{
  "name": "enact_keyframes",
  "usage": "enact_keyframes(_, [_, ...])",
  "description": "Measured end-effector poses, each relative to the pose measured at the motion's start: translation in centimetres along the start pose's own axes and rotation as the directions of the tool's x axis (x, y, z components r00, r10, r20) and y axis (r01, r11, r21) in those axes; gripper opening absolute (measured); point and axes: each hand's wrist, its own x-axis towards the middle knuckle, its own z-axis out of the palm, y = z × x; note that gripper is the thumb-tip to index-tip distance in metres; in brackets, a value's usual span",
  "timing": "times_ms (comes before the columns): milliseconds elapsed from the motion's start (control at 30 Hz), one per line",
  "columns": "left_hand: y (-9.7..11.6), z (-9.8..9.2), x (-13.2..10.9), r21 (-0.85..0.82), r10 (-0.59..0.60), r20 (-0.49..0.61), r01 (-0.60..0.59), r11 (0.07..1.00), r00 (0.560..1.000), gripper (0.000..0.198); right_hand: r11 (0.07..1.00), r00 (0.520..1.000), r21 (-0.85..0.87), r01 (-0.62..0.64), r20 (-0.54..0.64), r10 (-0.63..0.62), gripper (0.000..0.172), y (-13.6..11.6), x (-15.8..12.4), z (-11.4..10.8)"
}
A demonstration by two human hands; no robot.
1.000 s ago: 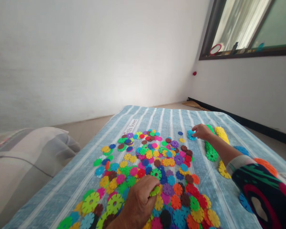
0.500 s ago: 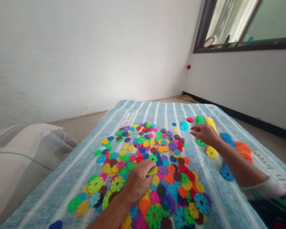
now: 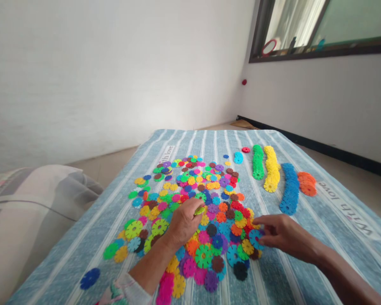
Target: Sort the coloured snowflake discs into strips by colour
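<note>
Over the last second the right hand (image 3: 277, 233) has left the upper right of the frame, where it was at the light-blue stack (image 3: 238, 157), and has come back to the near right edge of the loose pile (image 3: 193, 199) at centre frame. The sorted rows it was covering are now in full view: green row (image 3: 258, 162), yellow row (image 3: 271, 174), blue row (image 3: 289, 188) and orange stack (image 3: 306, 183), all lying well apart from the pile on the striped bed (image 3: 209, 142). The right hand is palm down and low, forearm entering from the lower right. Its forefinger and thumb are spread around a light-blue disc (image 3: 255, 237) at the pile's edge and touch it, but whether they have closed on it cannot be told. The left hand (image 3: 182, 222) has stayed on the pile just left of centre. It is curled shut, knuckles up, and pinches a lime-green disc (image 3: 199, 210) at its fingertips.
</note>
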Motion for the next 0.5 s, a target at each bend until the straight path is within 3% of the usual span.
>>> enact_keyframes(167, [-0.1, 0.0, 0.0, 0.0, 0.002, 0.013, -0.002, 1.0, 1.0, 0.014, 0.989, 0.994, -0.119, 0.092, 0.075, -0.083, 0.022, -2.3, -0.1, -0.1])
enact_keyframes(333, [-0.1, 0.0, -0.1, -0.001, -0.001, 0.013, 0.001, 1.0, 1.0, 0.02, 0.988, 0.995, -0.121, 0.092, 0.049, -0.086, 0.022, -1.6, 0.2, 0.2])
enact_keyframes(433, [-0.1, -0.1, -0.2, -0.01, 0.005, 0.002, -0.005, 1.0, 1.0, 0.021, 0.996, 0.995, 0.083, 0.023, 0.097, -0.031, 0.006, -0.3, 0.6, 0.0])
enact_keyframes(500, [0.0, -0.2, -0.2, -0.011, 0.007, -0.001, -0.007, 1.0, 1.0, 0.022, 0.962, 0.985, 0.27, -0.048, 0.171, 0.001, 0.006, 0.4, 1.5, -0.9])
